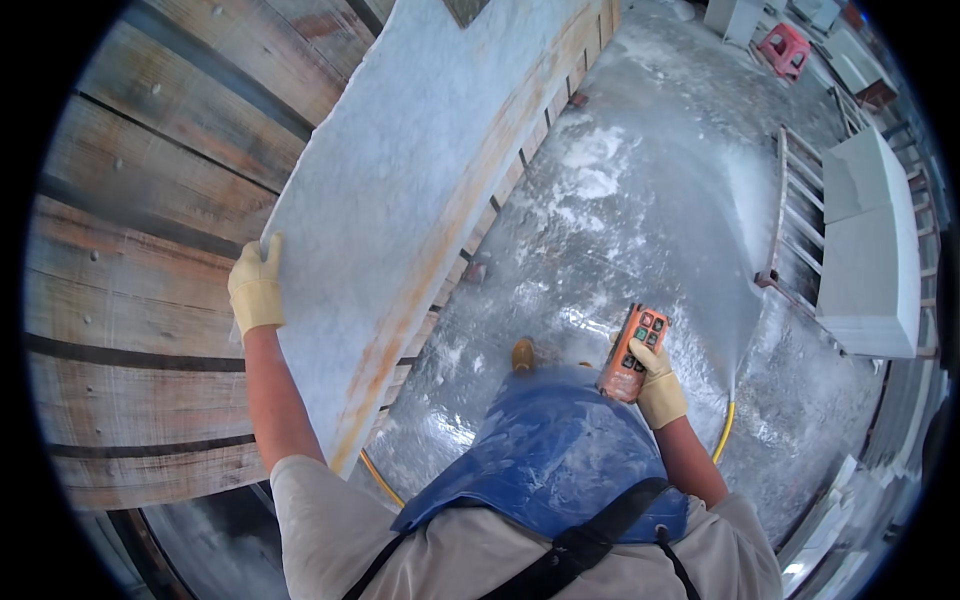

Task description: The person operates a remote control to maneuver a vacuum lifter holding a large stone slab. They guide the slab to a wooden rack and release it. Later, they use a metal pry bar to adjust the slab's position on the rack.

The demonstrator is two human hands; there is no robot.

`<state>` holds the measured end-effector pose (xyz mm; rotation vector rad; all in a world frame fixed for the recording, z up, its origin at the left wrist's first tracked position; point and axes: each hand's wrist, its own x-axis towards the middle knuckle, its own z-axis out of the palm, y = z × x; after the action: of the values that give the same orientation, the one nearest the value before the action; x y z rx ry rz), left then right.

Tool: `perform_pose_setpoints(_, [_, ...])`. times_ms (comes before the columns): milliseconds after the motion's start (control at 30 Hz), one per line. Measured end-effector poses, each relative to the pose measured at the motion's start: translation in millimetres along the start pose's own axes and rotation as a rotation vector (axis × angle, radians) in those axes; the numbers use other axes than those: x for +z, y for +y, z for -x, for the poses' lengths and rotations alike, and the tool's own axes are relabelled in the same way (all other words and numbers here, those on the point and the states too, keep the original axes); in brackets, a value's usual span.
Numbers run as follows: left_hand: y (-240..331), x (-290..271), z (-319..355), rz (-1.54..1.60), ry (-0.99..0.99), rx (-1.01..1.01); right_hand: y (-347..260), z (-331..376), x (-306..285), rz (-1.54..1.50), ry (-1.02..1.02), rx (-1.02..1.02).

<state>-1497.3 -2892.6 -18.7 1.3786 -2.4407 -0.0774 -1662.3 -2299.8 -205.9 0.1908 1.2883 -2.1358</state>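
Observation:
My left hand, in a cream work glove, grips the rough left edge of a large white stone slab. An orange-brown stain runs along the slab's right side, and it lies on a wooden plank bed. In my right hand, gloved the same way, is an orange handheld remote control with red, green and dark buttons. The thumb rests on the button face, and the remote is over my blue apron.
The floor is wet, with white residue. A yellow hose lies to the right, near a white spray. White stone blocks stand by a metal rack. A red stool is far right. A dark piece sits atop the slab's far end.

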Motion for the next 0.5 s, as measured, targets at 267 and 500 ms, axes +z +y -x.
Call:
perform_pose_setpoints(267, [3,6,0,0.052,-0.030,0.003,3,-3,13,-0.148,0.101,0.012])
perform_pose_setpoints(500, [-1,34,-4,0.015,-0.096,-0.046,2,-4,1,-0.214,0.080,-0.011])
